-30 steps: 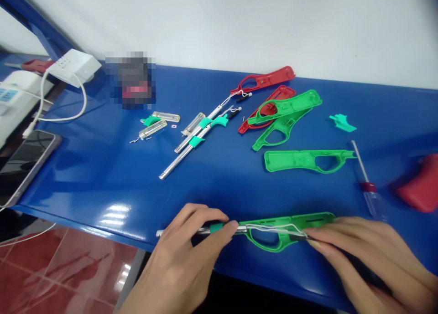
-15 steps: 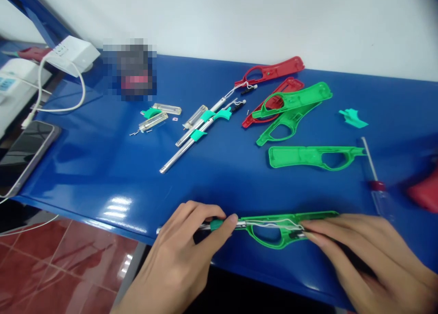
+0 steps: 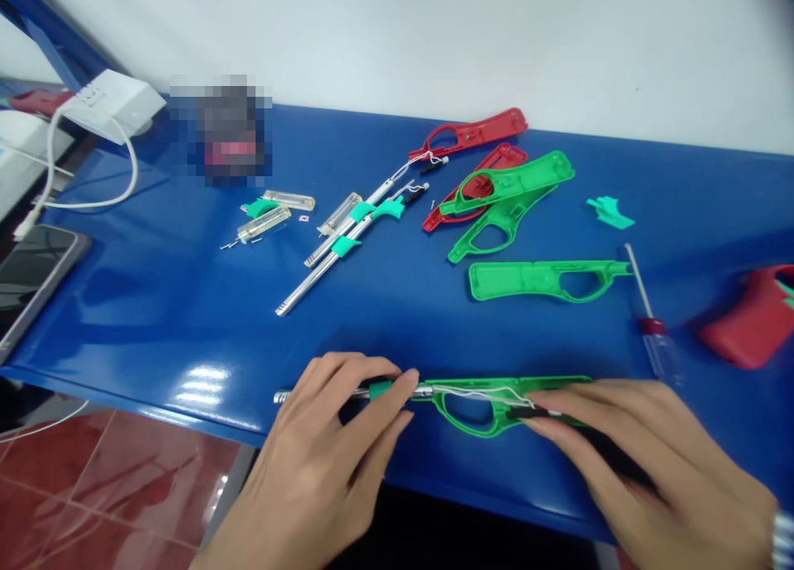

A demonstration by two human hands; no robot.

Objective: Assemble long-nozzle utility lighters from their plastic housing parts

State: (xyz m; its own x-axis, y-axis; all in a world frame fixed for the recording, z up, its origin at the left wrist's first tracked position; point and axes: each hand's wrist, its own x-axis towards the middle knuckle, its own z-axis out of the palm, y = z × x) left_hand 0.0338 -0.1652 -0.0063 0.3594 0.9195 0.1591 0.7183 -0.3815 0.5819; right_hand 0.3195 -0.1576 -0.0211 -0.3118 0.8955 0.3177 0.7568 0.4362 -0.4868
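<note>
My left hand (image 3: 335, 446) is closed round a silver lighter tube (image 3: 423, 392), whose slotted tip sticks out to the left. A green piece (image 3: 380, 389) sits on the tube between my fingers. White wires (image 3: 477, 393) lead right from the tube to a black igniter (image 3: 524, 413), pinched between the thumb and finger of my right hand (image 3: 645, 462). Under the wires lies a green lighter handle half (image 3: 475, 429), open side up, at the table's front edge. Its right end is partly hidden by my right hand.
Further back on the blue table (image 3: 186, 305) lie more green handle halves (image 3: 546, 280), red halves (image 3: 477, 131), two wired tubes (image 3: 322, 268) and clear fuel tanks (image 3: 264, 222). A screwdriver (image 3: 651, 326) and a red holder (image 3: 750, 322) are at right; a phone (image 3: 43, 280) is at left.
My right hand has turned the black igniter so that more of it shows above the handle half. My left hand still holds the tube. The whole view has shifted slightly.
</note>
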